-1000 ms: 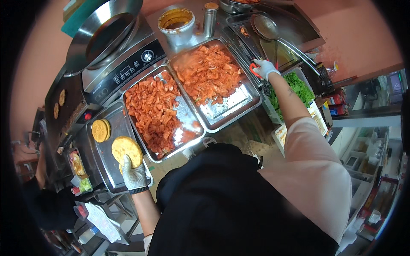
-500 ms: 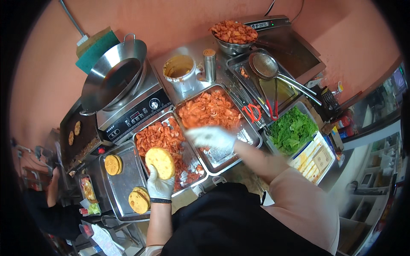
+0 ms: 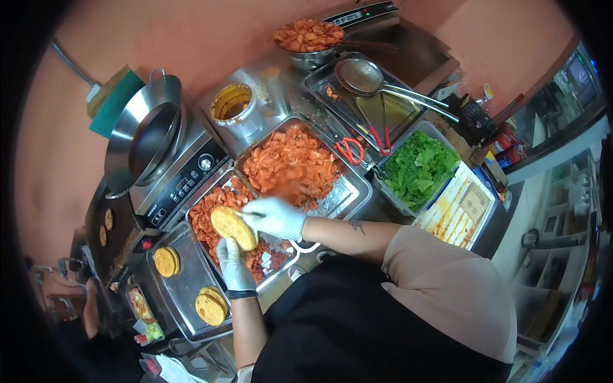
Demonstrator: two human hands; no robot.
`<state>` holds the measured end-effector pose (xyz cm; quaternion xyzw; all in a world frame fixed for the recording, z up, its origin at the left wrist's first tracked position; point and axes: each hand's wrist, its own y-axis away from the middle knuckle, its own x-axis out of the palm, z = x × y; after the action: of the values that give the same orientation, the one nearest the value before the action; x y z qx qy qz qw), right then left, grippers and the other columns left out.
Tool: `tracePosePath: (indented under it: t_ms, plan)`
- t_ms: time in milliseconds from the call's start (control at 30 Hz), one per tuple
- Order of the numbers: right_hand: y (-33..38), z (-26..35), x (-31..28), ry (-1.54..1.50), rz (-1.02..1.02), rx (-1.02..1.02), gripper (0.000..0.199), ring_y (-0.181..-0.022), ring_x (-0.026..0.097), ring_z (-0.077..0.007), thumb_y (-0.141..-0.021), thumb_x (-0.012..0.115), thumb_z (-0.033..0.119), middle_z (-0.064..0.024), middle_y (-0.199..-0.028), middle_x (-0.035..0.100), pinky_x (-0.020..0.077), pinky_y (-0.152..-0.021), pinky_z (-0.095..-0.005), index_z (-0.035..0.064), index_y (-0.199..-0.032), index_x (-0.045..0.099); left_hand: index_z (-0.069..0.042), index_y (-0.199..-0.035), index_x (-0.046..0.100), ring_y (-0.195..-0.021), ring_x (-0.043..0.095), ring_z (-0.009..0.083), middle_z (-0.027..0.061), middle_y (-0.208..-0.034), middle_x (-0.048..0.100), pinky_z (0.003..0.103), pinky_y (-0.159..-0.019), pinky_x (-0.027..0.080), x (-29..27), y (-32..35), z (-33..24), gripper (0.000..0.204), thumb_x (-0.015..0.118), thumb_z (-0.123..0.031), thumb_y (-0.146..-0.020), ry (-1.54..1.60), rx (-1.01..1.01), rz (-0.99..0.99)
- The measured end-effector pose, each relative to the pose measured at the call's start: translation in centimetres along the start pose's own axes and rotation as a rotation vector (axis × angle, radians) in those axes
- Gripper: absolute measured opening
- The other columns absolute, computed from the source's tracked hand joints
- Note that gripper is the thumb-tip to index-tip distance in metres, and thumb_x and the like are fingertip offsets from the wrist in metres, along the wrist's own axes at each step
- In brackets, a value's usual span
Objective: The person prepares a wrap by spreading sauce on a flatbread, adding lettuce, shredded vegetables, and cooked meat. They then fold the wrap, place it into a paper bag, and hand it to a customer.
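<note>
My left hand (image 3: 234, 265), in a white glove, holds a round yellow flatbread (image 3: 234, 227) upright over a steel tray of red-orange chopped meat (image 3: 211, 217). My right hand (image 3: 276, 217), also gloved, touches the flatbread's right edge, fingers partly curled; whether it holds something small is hidden. Behind it lies a second steel tray of orange-red meat (image 3: 290, 163). Two more stacks of flatbreads (image 3: 166, 261) (image 3: 211, 306) rest on a flat steel tray (image 3: 185, 287) at the lower left.
A wok (image 3: 150, 131) sits on an induction cooker (image 3: 185, 179) at left. A steel pot (image 3: 233, 108), a bowl of meat (image 3: 310, 38), skimmer ladles (image 3: 367, 76), red scissors (image 3: 350, 150) and a tub of green lettuce (image 3: 418, 167) stand behind and right. A griddle (image 3: 108, 230) is far left.
My left hand lifted a flatbread from the lower-left tray to over the meat tray. My right hand came back from the lettuce side to the flatbread.
</note>
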<state>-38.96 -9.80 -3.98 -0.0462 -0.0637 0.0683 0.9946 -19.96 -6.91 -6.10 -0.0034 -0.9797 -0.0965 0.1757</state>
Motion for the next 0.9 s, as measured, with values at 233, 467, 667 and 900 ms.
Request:
tracePosePath:
  t_ms: [233, 467, 667, 900]
  plan:
    - [0.6, 0.9, 1.3, 0.625, 0.116, -0.363, 0.018, -0.087, 0.067, -0.0324, -0.092, 0.065, 0.02, -0.0133, -0.093, 0.068, 0.0541, -0.078, -0.0409, 0.0084, -0.104, 0.07, 0.001, -0.128, 0.052, -0.106, 0.06, 0.015, 0.0087, -0.123, 0.06, 0.03, -0.093, 0.049, 1.3, 1.4, -0.5, 0.038, 0.063, -0.021, -0.1, -0.171, 0.085, 0.055]
    - [0.7, 1.5, 1.6, 0.716, 0.194, -0.517, 0.034, -0.106, 0.064, -0.0332, -0.086, 0.072, 0.024, -0.0134, -0.114, 0.064, 0.0524, -0.092, -0.0413, 0.0111, -0.118, 0.067, 0.002, -0.126, 0.059, -0.097, 0.066, 0.0164, 0.0086, -0.111, 0.068, 0.03, -0.083, 0.055, -0.5, 2.2, 0.6, 0.028, 0.054, -0.012, -0.102, -0.11, 0.138, -0.076]
    - [0.8, 0.4, 2.1, 0.544, 0.344, -0.512, 0.066, -0.133, 0.052, -0.0325, -0.083, 0.077, 0.014, -0.0199, -0.145, 0.051, 0.0419, -0.111, -0.0396, 0.0016, -0.142, 0.051, 0.002, -0.122, 0.059, -0.096, 0.065, 0.0146, 0.0088, -0.112, 0.067, 0.029, -0.083, 0.054, 1.3, 4.9, -1.3, 0.028, 0.057, -0.018, -0.103, 0.064, 0.09, -0.046]
    - [1.6, 0.0, 4.5, 0.289, 0.25, -0.344, 0.04, -0.119, 0.062, -0.0222, -0.094, 0.059, -0.001, -0.0157, -0.131, 0.063, 0.0501, -0.101, -0.0319, -0.003, -0.133, 0.057, 0.005, -0.127, 0.057, -0.102, 0.063, 0.0112, 0.0071, -0.114, 0.067, 0.026, -0.089, 0.052, -0.5, 5.5, -0.9, 0.03, 0.057, -0.014, -0.103, 0.021, 0.138, 0.02]
